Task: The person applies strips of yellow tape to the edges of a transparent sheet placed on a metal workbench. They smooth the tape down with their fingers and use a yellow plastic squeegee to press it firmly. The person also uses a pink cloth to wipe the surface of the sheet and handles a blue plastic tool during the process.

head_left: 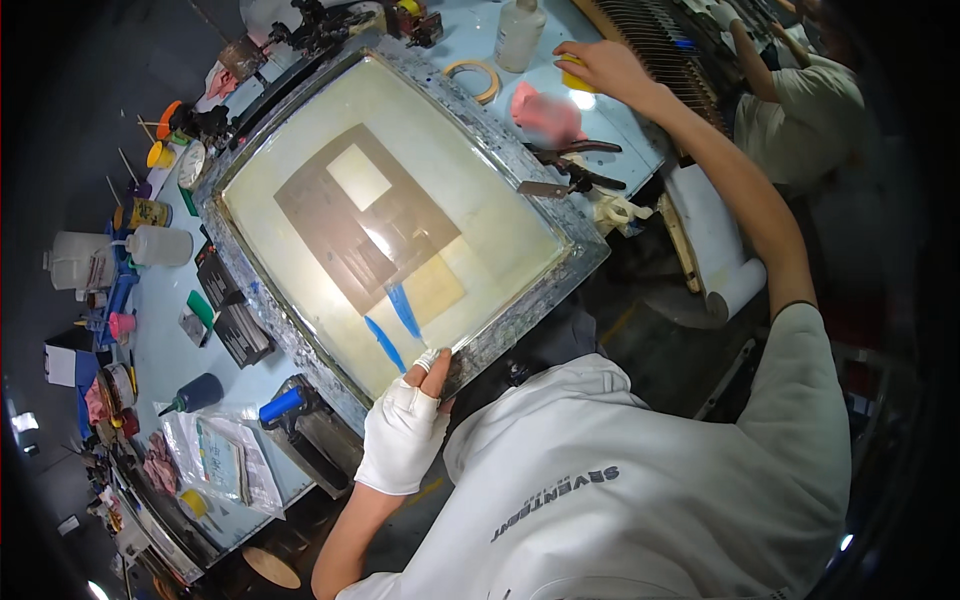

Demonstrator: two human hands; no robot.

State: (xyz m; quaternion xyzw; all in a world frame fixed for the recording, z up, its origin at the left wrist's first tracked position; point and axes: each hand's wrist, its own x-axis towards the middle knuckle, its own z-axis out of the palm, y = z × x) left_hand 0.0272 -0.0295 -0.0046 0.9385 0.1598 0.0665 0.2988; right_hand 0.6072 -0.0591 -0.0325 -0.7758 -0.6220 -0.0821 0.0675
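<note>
A screen printing frame [500, 350] with a pale mesh lies tilted across the view. On its mesh are a brown rectangular area [325, 215] and two blue strips [385, 343]. At the near edge, my left hand [403, 425], in a white glove with bare fingertips, is closed on the frame. My bare right hand [612, 75] reaches to the far right, its fingers closed over a small yellow object [573, 78] whose kind I cannot make out. Just below it on the table lies a pink cloth [545, 112].
A white bottle [520, 35], a tape roll [472, 82] and dark clamps [575, 165] stand around the far right. Left on the blue table [160, 290] are a jug [160, 246], a dark bottle [195, 393] and a plastic bag [225, 460]. A co-worker [800, 110] is at upper right.
</note>
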